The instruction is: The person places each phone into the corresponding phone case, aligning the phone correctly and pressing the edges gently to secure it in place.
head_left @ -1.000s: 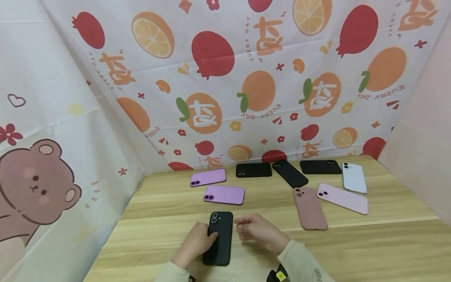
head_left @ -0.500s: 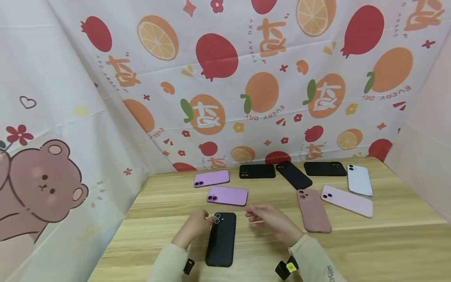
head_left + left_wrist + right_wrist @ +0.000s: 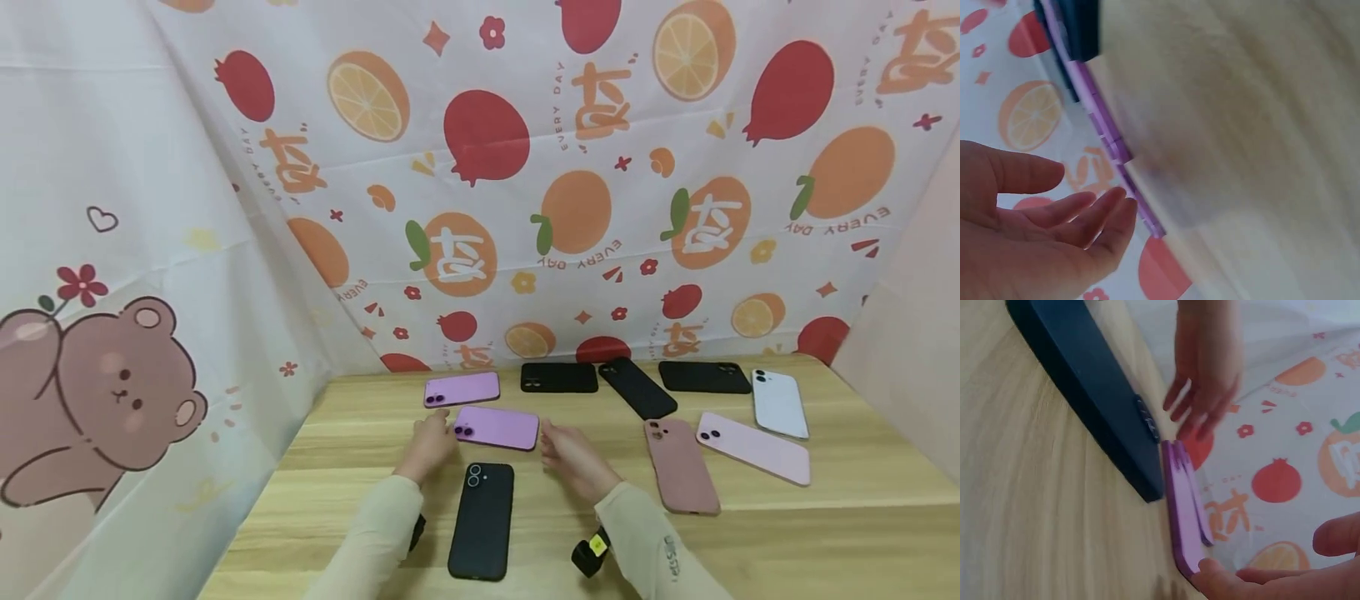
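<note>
Between my two hands a purple phone [image 3: 497, 427] lies on the table, its camera end to the left. At that camera end is my left hand [image 3: 429, 443]; its thumb and fingers stand apart in the left wrist view, with nothing held. My right hand [image 3: 579, 460] is at the phone's other end, fingers loosely bent; in the right wrist view a fingertip [image 3: 1210, 569] overlaps the phone's corner, and I cannot tell if it touches. A black phone [image 3: 482, 525] lies nearer me, between my forearms. Behind is a second purple phone [image 3: 462, 389].
Along the back lie black phones [image 3: 559, 377] and a white phone [image 3: 780, 403]. A dusty-pink phone [image 3: 681, 467] and a pale pink phone [image 3: 753, 447] lie to the right. Fruit-printed cloth [image 3: 487, 200] hangs behind the wooden table [image 3: 315, 500].
My left hand has let go of the black phone, and both hands have moved forward to the ends of the nearer purple phone. The head view has shifted slightly.
</note>
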Available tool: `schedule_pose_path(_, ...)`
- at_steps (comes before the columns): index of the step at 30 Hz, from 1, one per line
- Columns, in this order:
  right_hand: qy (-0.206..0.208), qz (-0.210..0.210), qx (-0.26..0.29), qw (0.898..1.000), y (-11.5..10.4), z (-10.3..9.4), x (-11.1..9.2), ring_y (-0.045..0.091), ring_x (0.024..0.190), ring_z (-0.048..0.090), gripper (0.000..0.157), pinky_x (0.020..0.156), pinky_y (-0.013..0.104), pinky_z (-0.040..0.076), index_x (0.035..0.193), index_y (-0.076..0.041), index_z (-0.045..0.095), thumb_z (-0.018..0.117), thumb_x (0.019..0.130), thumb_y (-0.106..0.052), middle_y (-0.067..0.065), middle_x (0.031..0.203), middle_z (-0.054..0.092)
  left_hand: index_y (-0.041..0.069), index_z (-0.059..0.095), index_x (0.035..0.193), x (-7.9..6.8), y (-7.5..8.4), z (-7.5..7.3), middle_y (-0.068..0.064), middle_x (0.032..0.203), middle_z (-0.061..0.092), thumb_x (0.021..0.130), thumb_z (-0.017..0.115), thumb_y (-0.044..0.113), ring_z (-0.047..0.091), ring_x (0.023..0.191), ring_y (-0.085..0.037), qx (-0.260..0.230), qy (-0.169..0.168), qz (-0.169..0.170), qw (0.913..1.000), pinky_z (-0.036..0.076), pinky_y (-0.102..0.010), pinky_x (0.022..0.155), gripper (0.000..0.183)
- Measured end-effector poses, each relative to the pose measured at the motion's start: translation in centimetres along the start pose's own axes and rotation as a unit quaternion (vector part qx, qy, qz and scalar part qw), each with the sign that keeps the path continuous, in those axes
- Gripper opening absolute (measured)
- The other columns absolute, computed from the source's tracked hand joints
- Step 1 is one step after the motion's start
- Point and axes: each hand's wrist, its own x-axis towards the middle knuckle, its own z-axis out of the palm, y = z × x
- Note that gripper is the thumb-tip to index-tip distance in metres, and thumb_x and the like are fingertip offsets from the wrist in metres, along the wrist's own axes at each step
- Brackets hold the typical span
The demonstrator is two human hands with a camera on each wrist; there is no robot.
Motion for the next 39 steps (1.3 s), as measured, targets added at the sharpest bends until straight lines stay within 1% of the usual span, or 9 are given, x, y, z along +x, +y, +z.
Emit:
schedule_pose_path(4, 0.009, 0.005, 0.002, 1.000, 0.6, 0.9, 0.5, 0.016, 0.069, 0.031, 0.030, 0.071, 0.031, 0.036, 0.079, -0.007, 0.038, 0.039, 0.105, -0.022, 0.002, 0.074, 0.029, -0.016, 0.041, 0.133, 0.3, 0.1, 1.3, -0.033, 0.126, 0.053, 0.093, 0.047, 0.003, 0.045, 0.112, -0.052, 0.013, -0.007, 0.005, 0.9999, 0.042, -0.057, 0.090, 0.045)
schedule_pose_path(6, 0.003, 0.005, 0.000, 1.000, 0.7, 1.2, 0.6, 0.019, 0.077, 0.039, 0.032, 0.077, 0.033, 0.041, 0.091, 0.005, 0.049, 0.039, 0.105, -0.022, 0.008, 0.081, 0.040, -0.017, 0.039, 0.134, 0.3, 0.2, 1.7, -0.035, 0.124, 0.054, 0.093, 0.047, 0.003, 0.049, 0.107, -0.049, 0.009, -0.009, 0.009, 0.9999, 0.045, -0.055, 0.085, 0.046)
schedule_pose_path(8, -0.003, 0.003, -0.002, 1.000, 0.9, 1.5, 0.6, 0.029, 0.101, 0.047, 0.043, 0.094, 0.040, 0.043, 0.119, 0.018, 0.044, 0.038, 0.105, -0.022, 0.025, 0.106, 0.048, -0.017, 0.039, 0.134, 0.3, 0.3, 1.9, -0.035, 0.121, 0.055, 0.093, 0.048, 0.003, 0.054, 0.095, -0.043, 0.003, -0.009, 0.015, 0.9998, 0.048, -0.049, 0.076, 0.046)
schedule_pose_path(11, -0.007, -0.003, 0.008, 1.000, 1.0, 1.6, 0.7, 0.043, 0.132, 0.030, 0.060, 0.107, 0.050, 0.032, 0.140, 0.023, 0.017, 0.038, 0.105, -0.021, 0.037, 0.144, 0.024, -0.018, 0.038, 0.132, 0.5, 0.3, 2.1, -0.037, 0.118, 0.055, 0.093, 0.049, 0.002, 0.055, 0.077, -0.033, -0.015, -0.005, 0.028, 0.9995, 0.047, -0.039, 0.063, 0.046)
schedule_pose_path(13, -0.009, -0.007, 0.023, 1.000, 1.2, 1.6, 0.8, 0.048, 0.135, 0.025, 0.061, 0.109, 0.052, 0.029, 0.140, 0.024, 0.015, 0.038, 0.105, -0.020, 0.038, 0.146, 0.018, -0.018, 0.038, 0.133, 0.6, 0.3, 2.0, -0.038, 0.120, 0.054, 0.092, 0.049, 0.002, 0.055, 0.073, -0.031, -0.034, -0.007, 0.026, 0.9991, 0.046, -0.038, 0.059, 0.047)
schedule_pose_path(16, -0.012, -0.009, 0.047, 0.999, 1.4, 1.5, 0.9, 0.048, 0.134, 0.025, 0.060, 0.110, 0.052, 0.027, 0.140, 0.024, 0.015, 0.039, 0.104, -0.018, 0.038, 0.145, 0.019, -0.018, 0.039, 0.132, 0.7, 0.3, 1.9, -0.038, 0.124, 0.051, 0.093, 0.050, 0.003, 0.060, 0.092, -0.038, -0.064, -0.011, 0.011, 0.9978, 0.052, -0.043, 0.076, 0.046)
schedule_pose_path(20, -0.010, -0.009, 0.075, 0.997, 1.8, 1.1, 0.9, 0.041, 0.127, 0.034, 0.056, 0.110, 0.050, 0.028, 0.140, 0.021, 0.020, 0.040, 0.103, -0.016, 0.034, 0.141, 0.026, -0.018, 0.044, 0.128, 0.6, 0.5, 1.4, -0.035, 0.125, 0.051, 0.093, 0.051, 0.004, 0.049, 0.119, -0.046, -0.121, -0.003, -0.019, 0.9925, 0.042, -0.052, 0.098, 0.042)
schedule_pose_path(27, -0.008, -0.022, 0.153, 0.988, 2.0, 0.0, 0.8, 0.037, 0.120, 0.037, 0.047, 0.111, 0.050, 0.026, 0.138, 0.020, 0.027, 0.033, 0.104, -0.012, 0.035, 0.135, 0.030, -0.016, 0.047, 0.127, 0.4, 2.5, 0.7, -0.033, 0.128, 0.048, 0.090, 0.059, 0.001, 0.045, 0.122, -0.043, -0.213, 0.039, -0.034, 0.9757, 0.040, -0.050, 0.101, 0.043)
schedule_pose_path(39, -0.035, -0.001, 0.256, 0.966, 1.9, -1.0, 1.3, 0.051, 0.136, 0.018, 0.053, 0.114, 0.050, 0.017, 0.140, 0.024, 0.009, 0.030, 0.104, -0.009, 0.043, 0.143, 0.014, -0.010, 0.053, 0.122, 0.3, 4.4, 1.8, -0.026, 0.116, 0.046, 0.071, 0.072, -0.008, 0.051, 0.103, -0.035, -0.181, 0.165, -0.032, 0.9690, 0.048, -0.045, 0.086, 0.055)
